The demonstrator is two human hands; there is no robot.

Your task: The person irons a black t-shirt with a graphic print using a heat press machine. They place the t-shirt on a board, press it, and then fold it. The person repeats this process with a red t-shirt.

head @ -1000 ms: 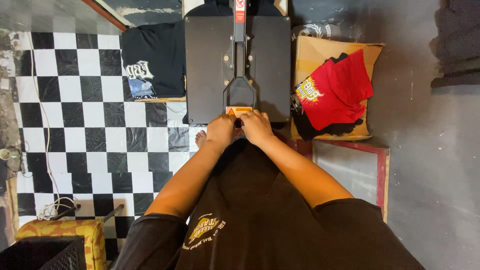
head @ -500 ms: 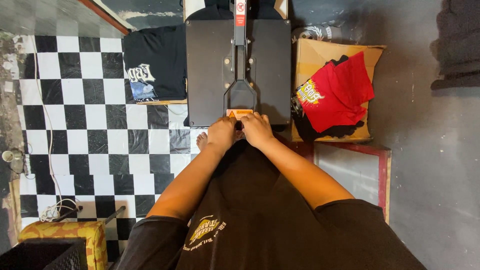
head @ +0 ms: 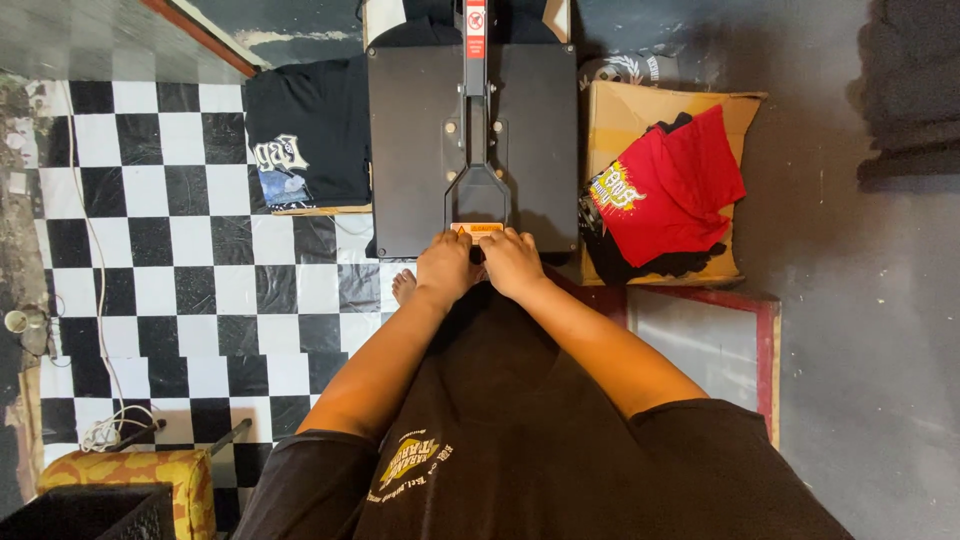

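1. I am seeing the left hand (head: 447, 265) and right hand (head: 511, 262) both clenching the press handle (head: 478, 232).
2. The heat press (head: 472, 140), just ahead of them, is lying closed; pressing looks underway, opening left.
3. Red shirts (head: 668, 188) are waiting right of the hands, a black shirt (head: 308, 140) left.

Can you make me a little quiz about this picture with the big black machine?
1. True or false: both hands grip the press handle.
2. Which colour is the shirt on top in the cardboard box? A) green B) red C) white
3. Fill in: the floor has black and white ____.

Key: 1 true, the left hand and right hand are side by side on it; 2 B, the red shirt; 3 squares.
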